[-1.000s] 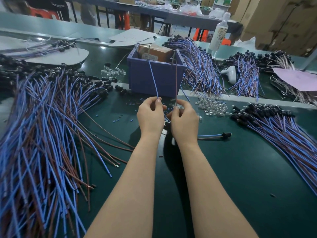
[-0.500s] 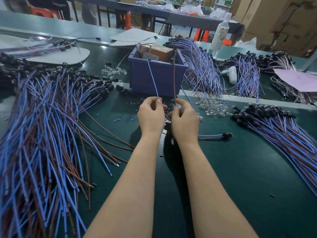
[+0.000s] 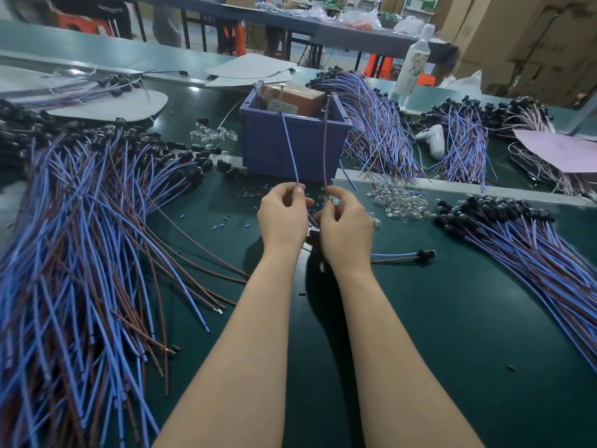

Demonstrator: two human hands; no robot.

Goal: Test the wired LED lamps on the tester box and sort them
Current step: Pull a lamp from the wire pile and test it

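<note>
My left hand (image 3: 282,215) pinches a blue wire (image 3: 290,150) and my right hand (image 3: 347,226) pinches a brown wire (image 3: 325,150). Both wires rise to upright metal pins on the purple tester box (image 3: 290,143), which holds a brown carton. The lamp end of these wires is hidden behind my hands. A single wired lamp (image 3: 403,255) with a black holder lies on the green mat just right of my right wrist. A big pile of blue and brown wired lamps (image 3: 80,237) covers the left side. A second pile (image 3: 533,247) fans out on the right.
Clear LED bulbs (image 3: 397,198) lie scattered right of the box, more (image 3: 213,135) to its left. Further wire bundles (image 3: 378,124) sit behind the box, beside a white bottle (image 3: 412,64) and a pink sheet (image 3: 559,150). Bare green mat (image 3: 436,334) lies near right.
My hands and the two wires stay in the same place on the box's pins. Only the camera view shifts slightly.
</note>
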